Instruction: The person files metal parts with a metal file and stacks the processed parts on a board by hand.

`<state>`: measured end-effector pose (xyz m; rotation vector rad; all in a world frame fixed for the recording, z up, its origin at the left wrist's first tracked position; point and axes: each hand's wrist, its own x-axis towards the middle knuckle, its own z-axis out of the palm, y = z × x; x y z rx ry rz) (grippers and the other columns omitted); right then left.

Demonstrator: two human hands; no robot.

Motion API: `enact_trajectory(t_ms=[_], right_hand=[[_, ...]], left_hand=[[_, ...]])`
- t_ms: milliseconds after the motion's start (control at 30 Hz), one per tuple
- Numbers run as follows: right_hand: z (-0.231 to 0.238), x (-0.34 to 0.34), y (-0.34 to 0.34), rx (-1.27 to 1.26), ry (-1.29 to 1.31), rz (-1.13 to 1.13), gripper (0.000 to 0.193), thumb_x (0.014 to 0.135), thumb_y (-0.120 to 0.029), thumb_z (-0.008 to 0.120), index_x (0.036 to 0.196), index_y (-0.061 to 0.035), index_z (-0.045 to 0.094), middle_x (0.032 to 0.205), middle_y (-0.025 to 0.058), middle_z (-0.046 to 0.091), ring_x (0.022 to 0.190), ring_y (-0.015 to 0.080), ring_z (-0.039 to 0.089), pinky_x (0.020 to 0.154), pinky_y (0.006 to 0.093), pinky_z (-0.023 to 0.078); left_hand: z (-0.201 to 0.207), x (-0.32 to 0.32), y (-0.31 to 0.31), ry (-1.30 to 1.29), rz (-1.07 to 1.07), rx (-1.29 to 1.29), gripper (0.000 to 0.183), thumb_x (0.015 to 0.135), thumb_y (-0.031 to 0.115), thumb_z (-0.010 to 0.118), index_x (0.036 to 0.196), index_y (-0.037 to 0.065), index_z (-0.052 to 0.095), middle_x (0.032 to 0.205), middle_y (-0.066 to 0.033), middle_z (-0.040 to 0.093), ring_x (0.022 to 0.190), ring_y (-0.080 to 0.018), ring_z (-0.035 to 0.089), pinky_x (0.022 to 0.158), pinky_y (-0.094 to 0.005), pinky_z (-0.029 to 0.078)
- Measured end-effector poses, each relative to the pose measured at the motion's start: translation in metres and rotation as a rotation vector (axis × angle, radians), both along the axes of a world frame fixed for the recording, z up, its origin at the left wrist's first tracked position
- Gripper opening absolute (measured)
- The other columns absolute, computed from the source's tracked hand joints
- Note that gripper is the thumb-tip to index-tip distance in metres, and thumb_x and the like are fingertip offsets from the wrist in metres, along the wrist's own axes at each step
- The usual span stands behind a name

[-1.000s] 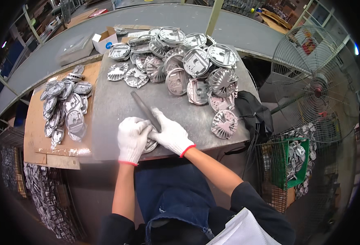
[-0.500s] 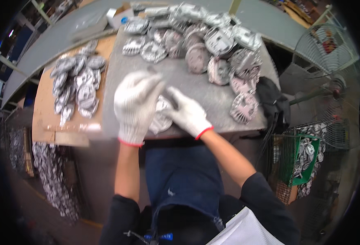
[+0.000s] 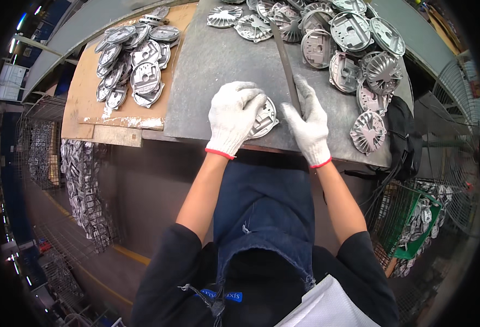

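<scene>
Both of my hands wear white knitted gloves with red cuffs. My left hand (image 3: 233,113) is curled over the left side of a round grey metal casting (image 3: 265,120), gripping it on the tabletop near the front edge. The casting's recessed face shows to the right of the fingers. Just right of it, my right hand (image 3: 309,124) is closed around a long, flat, dark grey file (image 3: 284,60) between thumb and fingers. The file points away from me, its far end over the castings at the back.
Loose finned and recessed castings (image 3: 351,31) are heaped along the table's back and right. More castings (image 3: 145,77) lie piled on brown cardboard (image 3: 82,109) at left. A black bag (image 3: 403,136) hangs at the right edge; a green crate (image 3: 422,226) of castings stands below.
My hands were close together over the casting, the left one raised and blurred. Now the left rests on the casting and the right is apart with the file. The view has shifted.
</scene>
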<state>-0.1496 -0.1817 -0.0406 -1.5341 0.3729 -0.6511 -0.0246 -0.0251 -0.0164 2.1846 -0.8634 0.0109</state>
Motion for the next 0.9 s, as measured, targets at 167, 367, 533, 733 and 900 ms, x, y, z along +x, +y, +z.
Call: enact_trajectory(t_ms=[167, 367, 533, 733, 900], right_hand=[[0.028, -0.021, -0.013, 0.119, 0.120, 0.058, 0.069, 0.104, -0.004, 0.077, 0.166, 0.0061, 0.051, 0.165, 0.0180, 0.060, 0.156, 0.0234, 0.053, 0.129, 0.0371, 0.042], [0.057, -0.041, -0.018, -0.146, 0.199, 0.145, 0.066, 0.103, -0.006, 0.078, 0.165, 0.0044, 0.055, 0.164, 0.0180, 0.062, 0.158, 0.0241, 0.052, 0.131, 0.0379, 0.040], [0.067, -0.049, -0.012, -0.249, 0.298, 0.199, 0.064, 0.104, -0.010, 0.077, 0.164, 0.0013, 0.057, 0.167, 0.0200, 0.060, 0.161, 0.0280, 0.050, 0.132, 0.0391, 0.039], [0.095, -0.055, -0.010, -0.478, 0.320, 0.244, 0.065, 0.106, -0.013, 0.074, 0.167, -0.0058, 0.054, 0.164, 0.0194, 0.063, 0.152, 0.0312, 0.062, 0.126, 0.0398, 0.047], [0.100, -0.063, 0.001, -0.626, 0.269, 0.142, 0.064, 0.106, -0.005, 0.072, 0.167, -0.0021, 0.053, 0.160, 0.0213, 0.067, 0.144, 0.0331, 0.069, 0.119, 0.0389, 0.052]], left_hand=[[-0.003, -0.004, -0.006, 0.023, 0.028, -0.050, 0.028, 0.101, 0.031, 0.079, 0.113, 0.009, 0.090, 0.125, -0.0103, 0.084, 0.123, -0.0277, 0.076, 0.109, -0.0388, 0.058], [-0.005, -0.006, -0.012, 0.133, 0.098, -0.157, 0.023, 0.099, 0.028, 0.081, 0.110, 0.010, 0.090, 0.119, -0.0095, 0.084, 0.118, -0.0288, 0.077, 0.105, -0.0398, 0.059], [-0.009, -0.007, -0.015, -0.070, 0.098, -0.146, 0.021, 0.098, 0.026, 0.083, 0.106, 0.008, 0.090, 0.117, -0.0107, 0.084, 0.112, -0.0290, 0.079, 0.102, -0.0393, 0.061], [-0.016, -0.009, -0.015, -0.275, 0.036, -0.122, 0.019, 0.093, 0.026, 0.086, 0.102, 0.010, 0.090, 0.111, -0.0080, 0.085, 0.110, -0.0310, 0.078, 0.100, -0.0419, 0.061], [-0.016, -0.007, -0.014, -0.355, 0.002, -0.115, 0.017, 0.089, 0.024, 0.086, 0.099, 0.010, 0.090, 0.109, -0.0068, 0.085, 0.110, -0.0308, 0.078, 0.100, -0.0421, 0.061]])
